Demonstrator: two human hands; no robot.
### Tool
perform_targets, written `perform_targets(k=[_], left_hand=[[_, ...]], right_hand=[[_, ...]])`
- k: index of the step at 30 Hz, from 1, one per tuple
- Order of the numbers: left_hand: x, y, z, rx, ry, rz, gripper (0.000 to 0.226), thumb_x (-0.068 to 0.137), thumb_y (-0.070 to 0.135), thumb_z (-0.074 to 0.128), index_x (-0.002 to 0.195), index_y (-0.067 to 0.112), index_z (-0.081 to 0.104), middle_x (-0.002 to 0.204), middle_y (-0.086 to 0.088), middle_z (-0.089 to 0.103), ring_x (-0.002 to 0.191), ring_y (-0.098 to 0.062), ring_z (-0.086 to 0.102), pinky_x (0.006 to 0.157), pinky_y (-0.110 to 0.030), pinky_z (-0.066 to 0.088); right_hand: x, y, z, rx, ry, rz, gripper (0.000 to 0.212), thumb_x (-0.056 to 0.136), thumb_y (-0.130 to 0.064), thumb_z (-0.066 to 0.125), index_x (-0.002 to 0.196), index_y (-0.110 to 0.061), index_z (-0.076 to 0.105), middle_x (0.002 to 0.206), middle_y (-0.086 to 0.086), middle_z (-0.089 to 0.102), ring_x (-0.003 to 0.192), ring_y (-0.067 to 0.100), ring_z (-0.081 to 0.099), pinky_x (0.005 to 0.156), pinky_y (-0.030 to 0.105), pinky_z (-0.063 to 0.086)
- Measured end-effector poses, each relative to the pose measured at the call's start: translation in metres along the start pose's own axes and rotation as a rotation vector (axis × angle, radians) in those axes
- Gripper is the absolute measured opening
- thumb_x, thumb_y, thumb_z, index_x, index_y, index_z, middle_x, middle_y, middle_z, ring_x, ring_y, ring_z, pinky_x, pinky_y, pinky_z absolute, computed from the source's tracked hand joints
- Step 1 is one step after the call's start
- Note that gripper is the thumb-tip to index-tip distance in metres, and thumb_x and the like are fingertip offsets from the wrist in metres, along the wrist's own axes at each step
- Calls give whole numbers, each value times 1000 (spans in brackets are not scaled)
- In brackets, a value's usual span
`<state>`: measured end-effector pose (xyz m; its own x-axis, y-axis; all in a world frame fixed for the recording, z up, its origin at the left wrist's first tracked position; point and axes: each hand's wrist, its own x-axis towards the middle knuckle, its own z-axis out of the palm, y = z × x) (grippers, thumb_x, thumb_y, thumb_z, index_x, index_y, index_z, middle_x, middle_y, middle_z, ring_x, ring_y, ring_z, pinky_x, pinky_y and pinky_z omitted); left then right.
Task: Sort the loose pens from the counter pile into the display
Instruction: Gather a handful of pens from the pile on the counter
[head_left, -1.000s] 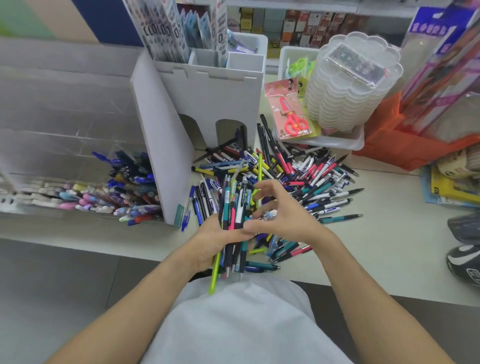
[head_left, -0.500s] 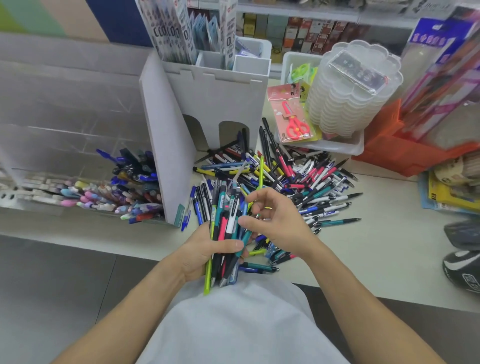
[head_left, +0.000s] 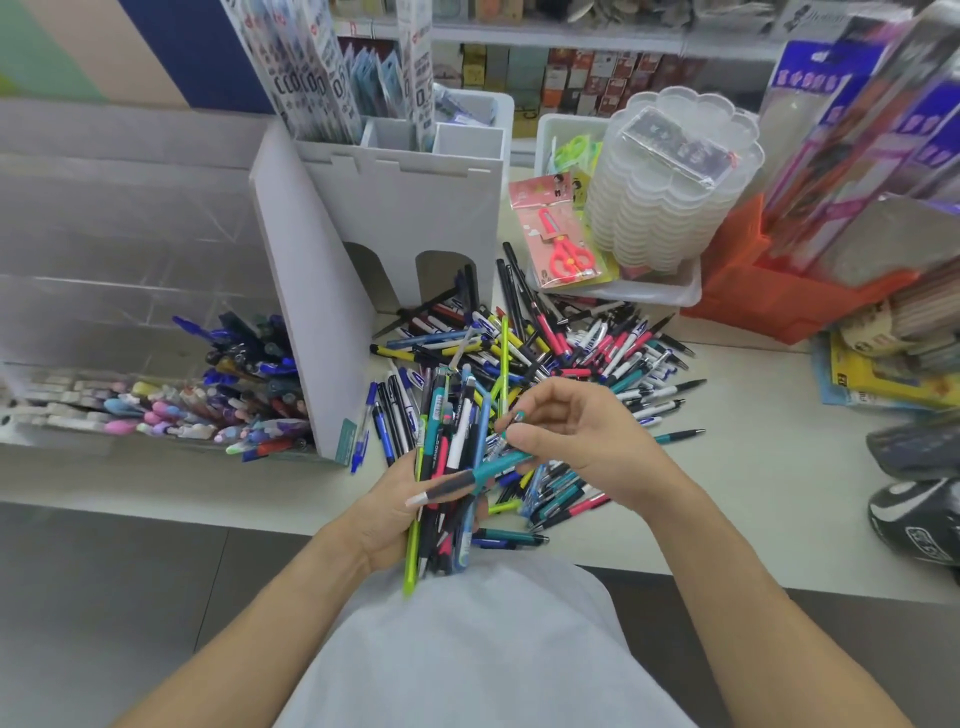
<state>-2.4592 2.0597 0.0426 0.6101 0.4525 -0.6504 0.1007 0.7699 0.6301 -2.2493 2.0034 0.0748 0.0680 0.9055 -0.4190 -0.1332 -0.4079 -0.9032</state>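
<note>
Pens (head_left: 550, 358) lie heaped on the counter (head_left: 753, 483), most unsorted; left hand (head_left: 395, 512) clasps a collected bundle (head_left: 447, 467); right hand (head_left: 582, 441) pinches a teal pen (head_left: 498, 463) across it; display (head_left: 171, 405) at left holds some pens already.

A single head-worn camera is looking forward and steeply down from above the person's chest, sitting close over the left hand (head_left: 395, 514) and right hand (head_left: 587, 441). Beyond the grip it is taking in the counter (head_left: 727, 499), with shelving running along the far top edge. No second view is sharing the scene.
</note>
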Motion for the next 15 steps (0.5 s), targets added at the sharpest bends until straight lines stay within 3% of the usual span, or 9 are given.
perform_targets(k=[4, 6, 9, 13, 15], left_hand=[[0, 0, 2, -75, -51, 10, 69, 56, 23, 97, 110, -4, 63, 78, -20, 68, 64, -27, 68, 58, -35, 59], [0, 0, 1, -60, -36, 13, 62, 59, 20, 94, 109, -2, 64, 78, -21, 68, 63, -27, 67, 58, -35, 59], [1, -2, 1, -66, -16, -18, 42, 74, 16, 73, 110, -3, 62, 85, -23, 72, 67, -28, 71, 58, -33, 59], [4, -2, 6, -7, -129, 20, 72, 59, 33, 95, 120, 8, 67, 109, -23, 72, 87, -35, 74, 70, -36, 61], [6, -1, 13, 99, -173, 42, 62, 55, 32, 97, 110, 16, 73, 101, -16, 73, 79, -30, 73, 67, -33, 59]], right_hand=[[-4, 5, -1, 92, 14, -7, 15, 85, -1, 73, 97, -3, 63, 97, 22, 76, 87, 30, 74, 71, 33, 62], [-4, 8, -8, 51, 21, -17, 19, 83, -5, 76, 98, -4, 65, 98, 18, 77, 86, 29, 75, 75, 35, 62], [-6, 5, -24, -40, -21, -23, 24, 79, -7, 79, 99, -4, 66, 95, 12, 78, 83, 25, 74, 75, 33, 61], [-4, 0, -32, -273, -55, -61, 22, 86, -7, 78, 107, -12, 75, 91, 4, 77, 84, 26, 73, 76, 33, 61], [-2, -1, -29, -316, -45, -85, 15, 87, -9, 78, 101, -15, 78, 89, 5, 76, 82, 24, 72, 78, 35, 61]])
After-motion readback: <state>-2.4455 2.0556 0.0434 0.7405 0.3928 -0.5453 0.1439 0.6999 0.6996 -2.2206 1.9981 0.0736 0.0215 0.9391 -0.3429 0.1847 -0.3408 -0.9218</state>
